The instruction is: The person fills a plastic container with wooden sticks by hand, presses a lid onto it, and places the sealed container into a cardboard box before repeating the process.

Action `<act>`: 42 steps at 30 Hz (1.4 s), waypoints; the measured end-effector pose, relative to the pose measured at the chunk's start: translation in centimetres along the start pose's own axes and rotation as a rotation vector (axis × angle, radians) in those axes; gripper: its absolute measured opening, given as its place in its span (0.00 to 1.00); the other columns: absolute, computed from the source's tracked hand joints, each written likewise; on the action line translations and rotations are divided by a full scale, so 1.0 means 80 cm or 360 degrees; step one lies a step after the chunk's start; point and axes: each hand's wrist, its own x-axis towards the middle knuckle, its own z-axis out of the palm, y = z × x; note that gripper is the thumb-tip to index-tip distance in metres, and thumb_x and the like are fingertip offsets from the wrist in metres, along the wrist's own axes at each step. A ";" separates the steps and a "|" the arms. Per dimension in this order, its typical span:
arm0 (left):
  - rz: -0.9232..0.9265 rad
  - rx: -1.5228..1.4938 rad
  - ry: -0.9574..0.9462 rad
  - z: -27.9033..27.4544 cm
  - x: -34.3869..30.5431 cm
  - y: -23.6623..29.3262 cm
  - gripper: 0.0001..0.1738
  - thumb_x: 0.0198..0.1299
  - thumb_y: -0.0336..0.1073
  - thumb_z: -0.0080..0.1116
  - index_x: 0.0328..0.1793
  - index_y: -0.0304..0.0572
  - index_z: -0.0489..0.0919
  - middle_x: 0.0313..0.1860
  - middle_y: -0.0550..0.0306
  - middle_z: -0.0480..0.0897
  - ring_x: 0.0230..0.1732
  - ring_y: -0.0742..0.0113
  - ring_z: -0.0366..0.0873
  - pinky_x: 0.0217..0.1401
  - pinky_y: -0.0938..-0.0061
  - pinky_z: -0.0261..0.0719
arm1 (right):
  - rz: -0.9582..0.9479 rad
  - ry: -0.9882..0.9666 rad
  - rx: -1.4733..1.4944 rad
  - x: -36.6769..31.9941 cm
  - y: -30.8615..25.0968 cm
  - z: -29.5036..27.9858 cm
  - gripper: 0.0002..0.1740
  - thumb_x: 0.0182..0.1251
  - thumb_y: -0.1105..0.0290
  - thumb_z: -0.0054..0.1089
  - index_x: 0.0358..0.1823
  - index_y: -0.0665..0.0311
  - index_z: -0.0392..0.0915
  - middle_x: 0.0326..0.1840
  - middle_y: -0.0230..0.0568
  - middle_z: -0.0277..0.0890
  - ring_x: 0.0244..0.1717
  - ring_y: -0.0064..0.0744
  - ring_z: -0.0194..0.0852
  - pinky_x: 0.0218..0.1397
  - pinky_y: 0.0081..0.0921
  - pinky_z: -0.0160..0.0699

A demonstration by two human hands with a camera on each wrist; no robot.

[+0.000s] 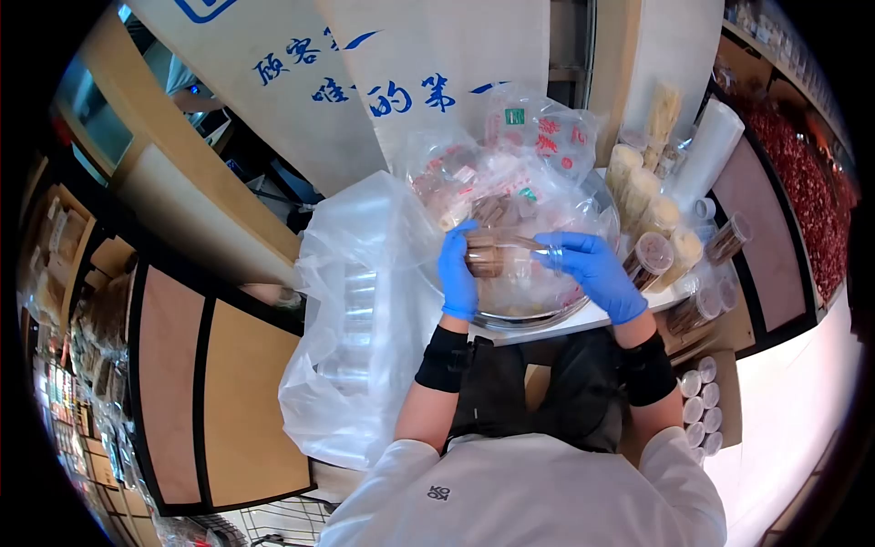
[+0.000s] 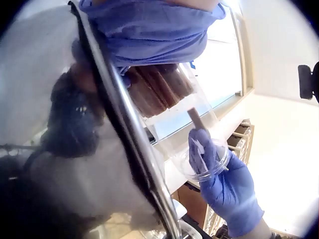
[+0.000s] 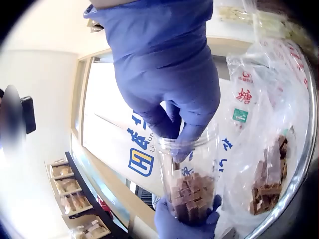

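Note:
A clear plastic jar [image 3: 211, 162], lying tilted over the basin in the head view, holds a bundle of brown sticks [image 3: 192, 196] packed at its bottom end. My blue-gloved left hand [image 1: 458, 273] grips the jar around that end. My right hand [image 1: 597, 272], gloved too, has its fingers inside the jar's open mouth. Between those fingers it pinches a single brown stick [image 2: 195, 118], seen through the clear wall in the left wrist view. Under the jar, clear bags with red print [image 1: 556, 146] fill a round metal basin [image 1: 519, 323]; more brown pieces [image 3: 269, 191] lie in one bag.
Left of the basin, a large translucent bag [image 1: 351, 319] holds clear jars. Filled jars [image 1: 649, 260] and a clear plastic roll [image 1: 709, 150] stand at right. White-lidded containers [image 1: 697, 410] sit in a box below. A panel with blue writing [image 1: 392, 91] rises behind.

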 end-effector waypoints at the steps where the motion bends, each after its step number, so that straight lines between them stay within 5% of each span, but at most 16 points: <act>1: 0.0011 0.0051 -0.0077 0.002 -0.003 -0.001 0.21 0.67 0.42 0.41 0.56 0.35 0.76 0.52 0.57 0.78 0.54 0.68 0.73 0.62 0.74 0.66 | -0.0021 -0.0090 0.0378 0.004 0.011 0.002 0.32 0.62 0.77 0.53 0.69 0.74 0.57 0.69 0.54 0.59 0.67 0.43 0.65 0.68 0.27 0.66; 2: 0.0019 0.0105 -0.0152 0.004 -0.005 -0.001 0.23 0.67 0.45 0.41 0.56 0.36 0.76 0.52 0.57 0.78 0.54 0.68 0.73 0.62 0.73 0.66 | -0.0036 -0.0181 0.0758 0.005 0.016 0.002 0.31 0.63 0.78 0.51 0.68 0.76 0.57 0.69 0.54 0.59 0.66 0.41 0.66 0.68 0.26 0.66; 8: -0.0046 0.0138 -0.0209 0.010 -0.008 0.018 0.21 0.67 0.43 0.41 0.52 0.34 0.78 0.51 0.56 0.78 0.53 0.70 0.73 0.61 0.75 0.67 | 0.0019 -0.0585 0.1327 0.000 0.000 0.008 0.34 0.58 0.81 0.47 0.68 0.83 0.52 0.71 0.55 0.55 0.70 0.43 0.58 0.72 0.32 0.60; 20: -0.0146 0.0177 -0.0178 0.000 0.000 -0.010 0.21 0.67 0.43 0.42 0.51 0.35 0.79 0.46 0.57 0.80 0.48 0.71 0.75 0.55 0.76 0.71 | 0.0187 -0.0261 0.1690 0.001 0.023 0.016 0.39 0.51 0.87 0.44 0.69 0.83 0.46 0.71 0.64 0.50 0.73 0.51 0.50 0.76 0.36 0.54; 26: -0.0355 0.0064 -0.0204 0.004 -0.002 -0.005 0.22 0.67 0.44 0.41 0.52 0.36 0.80 0.45 0.58 0.80 0.46 0.72 0.75 0.53 0.77 0.71 | 0.0200 -0.0401 0.1948 -0.008 -0.008 0.030 0.42 0.47 0.88 0.40 0.70 0.83 0.44 0.72 0.63 0.50 0.72 0.52 0.52 0.74 0.36 0.58; 33: -0.0142 0.0271 -0.0226 0.001 -0.001 -0.008 0.21 0.67 0.43 0.42 0.51 0.35 0.79 0.45 0.58 0.80 0.46 0.72 0.75 0.54 0.76 0.71 | 0.0313 -0.0246 0.1947 -0.008 0.012 0.019 0.43 0.50 0.80 0.45 0.71 0.81 0.44 0.72 0.59 0.51 0.71 0.50 0.55 0.72 0.34 0.61; 39: -0.0036 0.0269 -0.0283 0.000 -0.002 -0.006 0.19 0.67 0.40 0.43 0.50 0.34 0.79 0.46 0.56 0.80 0.47 0.71 0.75 0.55 0.76 0.70 | 0.0277 -0.0499 0.1911 -0.014 0.013 0.026 0.40 0.54 0.76 0.48 0.70 0.79 0.49 0.71 0.59 0.53 0.73 0.49 0.53 0.73 0.35 0.59; 42: -0.0058 0.0234 -0.0336 0.001 -0.003 -0.006 0.19 0.66 0.39 0.43 0.50 0.33 0.80 0.46 0.56 0.80 0.48 0.70 0.75 0.57 0.76 0.69 | 0.0190 -0.0460 0.1483 -0.019 0.015 0.029 0.37 0.59 0.72 0.50 0.69 0.79 0.52 0.71 0.59 0.54 0.74 0.49 0.51 0.74 0.35 0.57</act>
